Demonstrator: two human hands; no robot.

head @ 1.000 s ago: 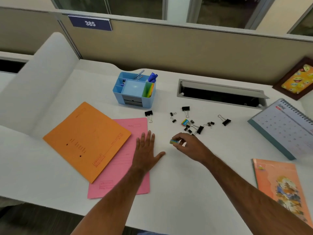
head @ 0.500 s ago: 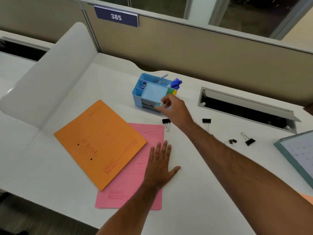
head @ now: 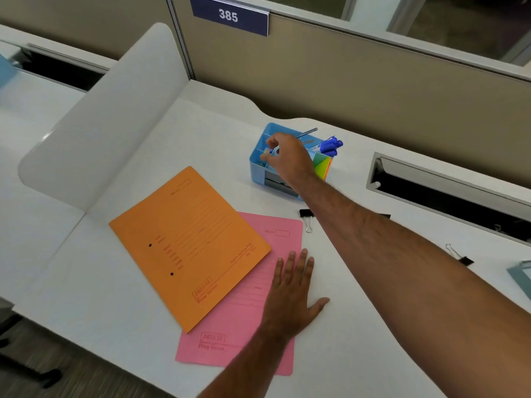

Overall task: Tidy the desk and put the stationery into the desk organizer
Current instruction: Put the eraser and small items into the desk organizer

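Fingers (head: 270, 145) of the right hand (head: 290, 159) pinch a small item (head: 266, 152) over the blue organizer (head: 255, 168).

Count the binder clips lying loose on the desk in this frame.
2 clearly: one binder clip beside the pink folder's top corner, another clip near the right edge. A dark sliver behind the right forearm may be a third; more may be hidden.

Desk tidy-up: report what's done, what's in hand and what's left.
Done: blue markers and coloured sticky notes already sit in the blue organizer. In hand: the right hand pinches a small item over the organizer's left compartments; the left hand lies flat on the pink folder. Left: binder clips on the desk, and the orange folder overlapping the pink one.
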